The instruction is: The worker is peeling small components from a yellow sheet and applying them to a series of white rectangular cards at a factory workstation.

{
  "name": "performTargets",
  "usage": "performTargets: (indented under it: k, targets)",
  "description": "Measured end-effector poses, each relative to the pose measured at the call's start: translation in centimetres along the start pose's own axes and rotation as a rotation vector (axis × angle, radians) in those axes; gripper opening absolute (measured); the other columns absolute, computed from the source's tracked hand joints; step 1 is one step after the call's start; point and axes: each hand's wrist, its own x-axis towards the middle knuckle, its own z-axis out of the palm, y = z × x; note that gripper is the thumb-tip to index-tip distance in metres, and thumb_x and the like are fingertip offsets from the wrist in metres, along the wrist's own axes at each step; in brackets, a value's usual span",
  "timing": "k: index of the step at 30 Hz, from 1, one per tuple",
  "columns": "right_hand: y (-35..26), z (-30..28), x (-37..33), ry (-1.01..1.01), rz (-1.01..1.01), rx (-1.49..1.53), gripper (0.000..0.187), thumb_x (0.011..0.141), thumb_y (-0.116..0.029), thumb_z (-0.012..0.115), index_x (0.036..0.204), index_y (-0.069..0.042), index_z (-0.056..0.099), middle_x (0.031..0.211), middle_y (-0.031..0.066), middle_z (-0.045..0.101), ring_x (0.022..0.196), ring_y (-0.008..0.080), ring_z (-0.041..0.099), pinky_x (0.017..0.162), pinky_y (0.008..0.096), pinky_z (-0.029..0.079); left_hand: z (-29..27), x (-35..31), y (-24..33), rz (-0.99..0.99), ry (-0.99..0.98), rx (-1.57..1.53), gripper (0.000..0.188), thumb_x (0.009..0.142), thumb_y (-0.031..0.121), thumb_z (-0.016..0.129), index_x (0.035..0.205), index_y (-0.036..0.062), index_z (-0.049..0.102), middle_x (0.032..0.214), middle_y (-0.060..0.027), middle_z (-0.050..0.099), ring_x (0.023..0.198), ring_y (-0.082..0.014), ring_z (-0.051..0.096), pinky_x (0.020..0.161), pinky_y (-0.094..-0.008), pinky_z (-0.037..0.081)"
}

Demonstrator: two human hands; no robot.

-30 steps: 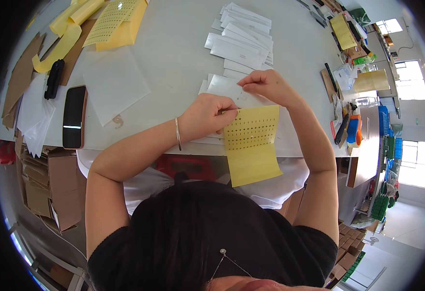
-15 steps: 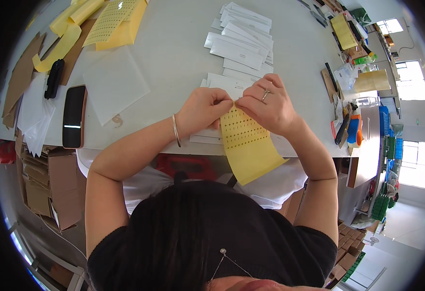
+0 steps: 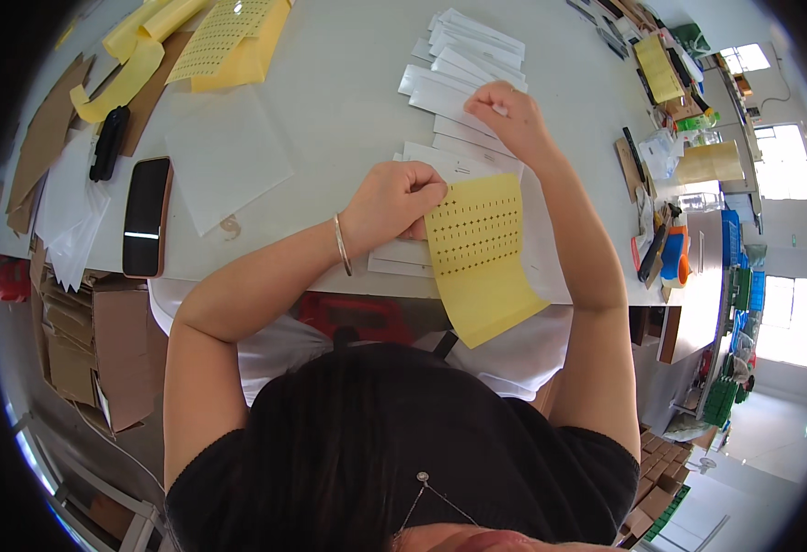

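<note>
Right hand (image 3: 505, 115) lifts off to the white slips (image 3: 463, 78), fingers pinched; left hand (image 3: 394, 202) pins the thin, floppy yellow sheet (image 3: 482, 253) by its top edge.

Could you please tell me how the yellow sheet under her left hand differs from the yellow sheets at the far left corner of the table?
The near yellow sheet lies alone, overhanging the table edge, pinned by the left hand. The far yellow sheets are stacked, flat on the table, untouched. Both carry rows of small dark dots.
</note>
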Motion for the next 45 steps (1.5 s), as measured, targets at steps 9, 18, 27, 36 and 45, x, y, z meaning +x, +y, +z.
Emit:
performTargets:
  k: [9, 18, 27, 36, 45]
  targets:
    - [-5.5, -0.9, -5.1, -0.168, -0.496, -0.129, 0.014, 0.072, -0.007, 0.074, 0.085, -0.009, 0.069, 0.086, 0.0003, 0.063, 0.084, 0.019, 0.059, 0.083, 0.0336, 0.043, -0.1, -0.2, 0.6, -0.052, 0.043, -0.03, 0.023, 0.09, 0.017, 0.054, 0.089, -0.0046, 0.062, 0.065, -0.0044, 0.06, 0.05, -0.0075, 0.056, 0.045, -0.0236, 0.046]
    - [-4.7, -1.2, -4.7, 0.027, -0.33, -0.079, 0.002, 0.079, -0.01, 0.067, 0.08, -0.008, 0.065, 0.087, 0.0014, 0.063, 0.089, 0.0221, 0.057, 0.088, 0.0354, 0.042, -0.4, 0.1, 0.3, -0.056, 0.063, -0.057, 0.021, 0.092, 0.018, 0.056, 0.09, -0.0026, 0.062, 0.065, -0.0018, 0.06, 0.047, -0.0048, 0.053, 0.043, -0.0206, 0.043]
    - [1.7, 1.2, 0.8, 0.005, 0.008, -0.3, 0.012, 0.085, -0.018, 0.064, 0.093, -0.01, 0.068, 0.103, 0.0033, 0.063, 0.104, 0.0235, 0.053, 0.093, 0.0377, 0.038, -0.2, 0.0, 0.2, 0.022, 0.0, 0.024, 0.024, 0.09, 0.017, 0.054, 0.084, -0.0055, 0.062, 0.063, -0.0055, 0.062, 0.05, -0.0086, 0.057, 0.046, -0.0246, 0.048]
    - [1.4, 1.1, -0.3, 0.077, -0.177, -0.578, 0.04, 0.081, -0.026, 0.069, 0.118, -0.014, 0.058, 0.107, 0.0075, 0.062, 0.107, 0.0273, 0.053, 0.099, 0.0412, 0.032, 0.0, -0.4, 0.2, 0.109, -0.031, 0.164, 0.023, 0.092, 0.018, 0.056, 0.086, -0.0032, 0.064, 0.065, -0.0032, 0.062, 0.05, -0.0058, 0.056, 0.047, -0.0213, 0.045]
    - [-1.3, -1.9, -2.7, -0.19, 0.353, 0.286, 0.024, 0.084, -0.017, 0.066, 0.103, -0.005, 0.07, 0.092, 0.0043, 0.069, 0.088, 0.0104, 0.06, 0.079, 0.0255, 0.047, 0.5, -0.5, 0.2, 0.094, -0.047, 0.22, 0.02, 0.09, 0.016, 0.059, 0.085, -0.0034, 0.064, 0.066, -0.0043, 0.064, 0.055, -0.0067, 0.061, 0.05, -0.0209, 0.049]
